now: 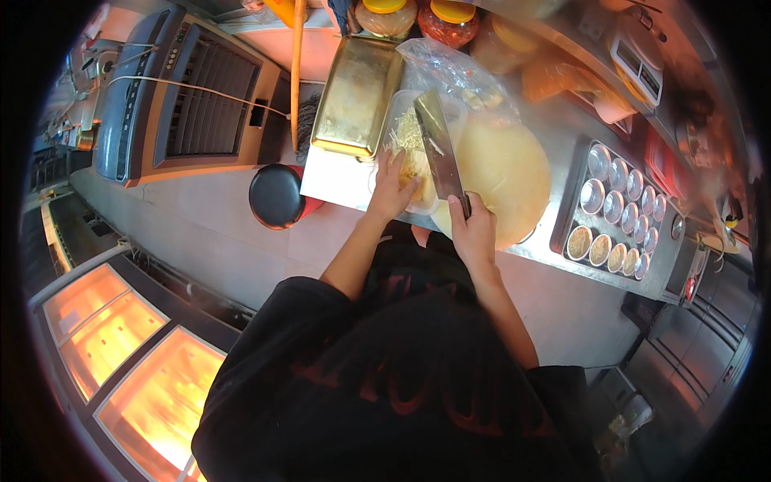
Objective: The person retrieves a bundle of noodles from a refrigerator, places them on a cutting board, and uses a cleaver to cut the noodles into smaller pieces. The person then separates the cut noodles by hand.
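A clear plastic container [456, 111] holds pale thin shreds of food [409, 129], perhaps enoki mushrooms. Over its near left side is my left hand [391, 188], with thumb and fingers apart at the shreds. My right hand [474, 229] grips the dark handle of a cleaver [438, 147]. The wide blade points away from me, above the container's right part, and a few shreds cling to it. To the right of the blade lies a round, pale yellow cutting board [509, 175], partly under the container.
An upturned metal tray [358, 90] lies left of the container, a clear plastic bag [452, 69] behind it. Jars with yellow lids [449, 27] stand at the back. On the right, a tray [566, 232] holds several foil cups, some filled with shreds. A black-topped stool [276, 196] stands left.
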Action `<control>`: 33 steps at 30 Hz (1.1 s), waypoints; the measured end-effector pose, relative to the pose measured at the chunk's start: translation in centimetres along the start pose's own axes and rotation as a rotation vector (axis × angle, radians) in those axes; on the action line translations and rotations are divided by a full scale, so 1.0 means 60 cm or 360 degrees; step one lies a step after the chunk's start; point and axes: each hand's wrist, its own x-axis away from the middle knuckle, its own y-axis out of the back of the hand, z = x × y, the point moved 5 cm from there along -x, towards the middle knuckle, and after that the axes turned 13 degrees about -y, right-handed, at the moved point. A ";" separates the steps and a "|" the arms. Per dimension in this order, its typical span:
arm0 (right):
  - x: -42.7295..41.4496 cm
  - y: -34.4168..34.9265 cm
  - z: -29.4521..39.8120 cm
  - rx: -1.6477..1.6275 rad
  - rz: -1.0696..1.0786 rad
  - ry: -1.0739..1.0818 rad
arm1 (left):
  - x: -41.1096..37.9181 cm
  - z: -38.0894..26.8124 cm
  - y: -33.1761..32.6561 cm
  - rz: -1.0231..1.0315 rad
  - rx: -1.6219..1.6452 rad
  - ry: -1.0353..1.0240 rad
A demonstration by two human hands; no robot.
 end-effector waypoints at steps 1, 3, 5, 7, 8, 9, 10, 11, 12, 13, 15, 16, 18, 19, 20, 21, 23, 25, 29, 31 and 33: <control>0.003 0.005 0.006 0.0010 0.0015 -0.0012 | 0.002 -0.001 -0.001 -0.0016 -0.0013 -0.0026; 0.008 0.018 0.017 0.0027 0.0042 -0.0036 | 0.005 -0.011 -0.001 -0.0050 -0.0088 -0.0044; 0.013 0.024 0.019 0.0018 0.0072 -0.0074 | 0.002 -0.054 0.015 -0.0090 -0.0226 -0.0033; 0.019 0.027 0.016 -0.0019 0.0090 -0.0143 | -0.013 -0.127 0.035 0.0026 -0.0501 -0.0323; 0.022 0.025 0.013 -0.0051 0.0108 -0.0184 | -0.018 -0.155 0.040 0.0075 -0.0646 -0.0461; 0.025 0.021 0.010 -0.0083 0.0131 -0.0226 | -0.021 -0.171 0.039 0.0153 -0.0642 -0.0576; 0.026 0.019 0.006 -0.0126 0.0169 -0.0269 | -0.022 -0.185 0.035 0.0230 -0.0636 -0.0691; 0.026 0.020 0.000 -0.0170 0.0208 -0.0312 | -0.020 -0.196 0.028 0.0308 -0.0628 -0.0806; 0.027 0.019 -0.005 -0.0212 0.0252 -0.0351 | -0.018 -0.193 0.022 0.0309 -0.0622 -0.0768; 0.030 0.021 -0.005 -0.0249 0.0242 -0.0372 | -0.012 -0.186 0.021 0.0338 -0.0603 -0.0741; 0.036 0.028 -0.007 -0.0323 0.0216 -0.0416 | 0.002 -0.175 0.016 0.0396 -0.0562 -0.0691; 0.034 0.031 -0.015 -0.0324 0.0170 -0.0353 | 0.009 -0.167 0.016 0.0452 -0.0649 -0.0637; 0.032 0.048 -0.012 -0.0454 0.0217 -0.0477 | 0.023 -0.140 0.013 0.0455 -0.0801 -0.0641; 0.032 0.056 -0.013 -0.0516 0.0239 -0.0542 | 0.031 -0.128 0.012 0.0460 -0.0874 -0.0642; 0.030 0.059 -0.028 -0.0567 0.0258 -0.0568 | 0.038 -0.116 0.015 0.0400 -0.0826 -0.0611; 0.029 0.067 -0.030 -0.0595 0.0240 -0.0569 | 0.039 -0.111 0.023 0.0342 -0.0777 -0.0583; 0.029 0.086 -0.027 -0.0651 0.0202 -0.0570 | 0.042 -0.091 0.040 0.0132 -0.0568 -0.0361; 0.031 0.100 -0.041 -0.0726 0.0178 -0.0621 | 0.054 -0.051 0.049 -0.0183 -0.0236 0.0033; 0.035 0.115 -0.082 -0.0864 0.0127 -0.0709 | 0.103 0.082 0.035 -0.0635 0.0199 0.0861; 0.038 0.125 -0.109 -0.0805 0.0081 -0.0773 | 0.107 0.092 0.020 -0.0634 0.0827 0.1197; 0.039 0.133 -0.132 -0.0816 0.0064 -0.0787 | 0.109 0.074 0.013 -0.0788 0.1292 0.1447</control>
